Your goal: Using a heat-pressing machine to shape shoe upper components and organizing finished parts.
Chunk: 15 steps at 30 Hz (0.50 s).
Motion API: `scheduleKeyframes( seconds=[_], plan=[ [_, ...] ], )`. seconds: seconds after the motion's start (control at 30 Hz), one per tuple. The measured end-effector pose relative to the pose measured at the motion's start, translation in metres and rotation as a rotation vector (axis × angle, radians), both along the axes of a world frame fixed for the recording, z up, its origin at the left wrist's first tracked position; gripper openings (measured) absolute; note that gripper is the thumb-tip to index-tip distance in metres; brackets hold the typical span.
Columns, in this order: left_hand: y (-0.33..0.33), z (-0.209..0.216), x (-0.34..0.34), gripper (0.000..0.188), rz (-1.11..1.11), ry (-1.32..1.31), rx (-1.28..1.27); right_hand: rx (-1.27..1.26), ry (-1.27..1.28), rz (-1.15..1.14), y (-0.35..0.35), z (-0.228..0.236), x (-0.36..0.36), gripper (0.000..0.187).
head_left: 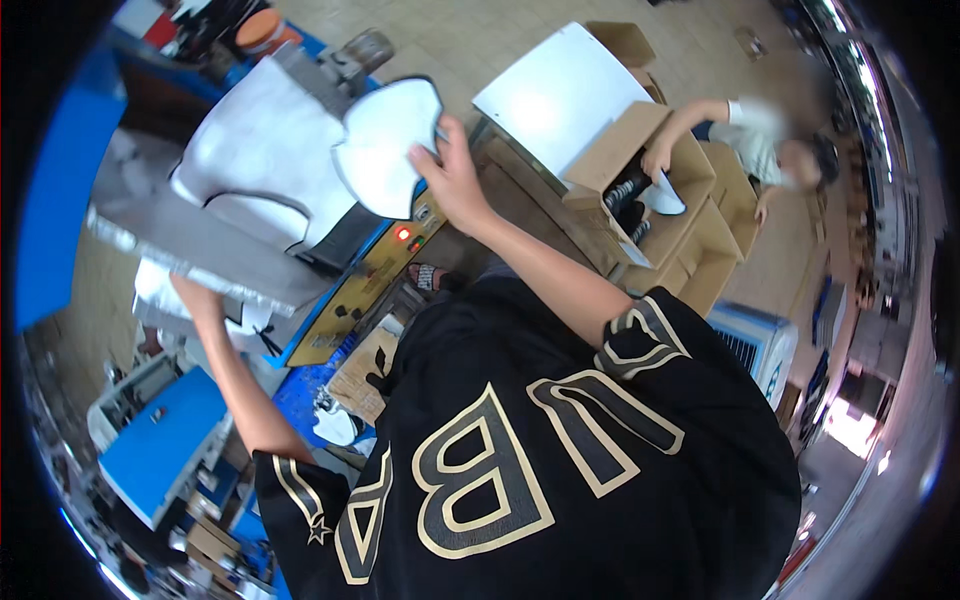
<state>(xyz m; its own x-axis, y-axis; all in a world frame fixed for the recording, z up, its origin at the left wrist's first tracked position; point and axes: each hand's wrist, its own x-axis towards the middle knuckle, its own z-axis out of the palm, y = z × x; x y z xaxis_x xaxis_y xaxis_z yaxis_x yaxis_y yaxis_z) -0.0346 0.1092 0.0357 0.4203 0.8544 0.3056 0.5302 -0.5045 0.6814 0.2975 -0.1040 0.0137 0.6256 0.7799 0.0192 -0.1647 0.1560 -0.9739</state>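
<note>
The right hand (455,180) is pinching, thumb against fingers, the right edge of a flat white shaped piece (388,145). The left hand (200,297) reaches in at the lower edge of a thick grey slab-like arm (190,265); its fingers are hidden, so whether they grip anything I cannot tell.

The held piece is up over the right edge of a blue-and-yellow machine (322,325), overlapping in view a large white sheet with dark curved edges (255,130) spread across the machine's top. A red light (403,234) glows on the front panel, near its right end. Beneath that panel, a blue surface (300,400) carries a tan cardboard piece (358,380) and a small white piece (338,427).

To the right, a smooth white tabletop (560,95) has an open brown cardboard box (622,148) at its lower right corner. Dark, striped items (625,190) lie inside; a co-worker's hand (657,160) reaches in, just beside a white rounded piece (664,197). Pale floor tiles (430,40) stretch behind the machine, and an orange round tub (265,33) stands beyond its far left corner.

The held piece has notched, curving sides, a thin dark outline and a plain, bright face.
</note>
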Motion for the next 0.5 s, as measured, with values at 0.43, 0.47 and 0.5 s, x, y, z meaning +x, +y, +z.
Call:
scheduleKeyframes(
  seconds=[0.43,0.47,0.5],
  plan=[
    [0.029,0.025,-0.021,0.041,-0.03,0.142,0.258,-0.875,-0.856,-0.654,-0.302,-0.086,0.179,0.022],
    [0.025,0.026,-0.022,0.042,-0.035,0.147,0.252,-0.952,-0.921,-0.632,-0.312,-0.088,0.192,0.025],
    [0.029,0.021,-0.012,0.042,-0.064,0.139,0.241,-1.067,-0.9,-0.634,-0.325,-0.086,0.204,0.025]
  ],
)
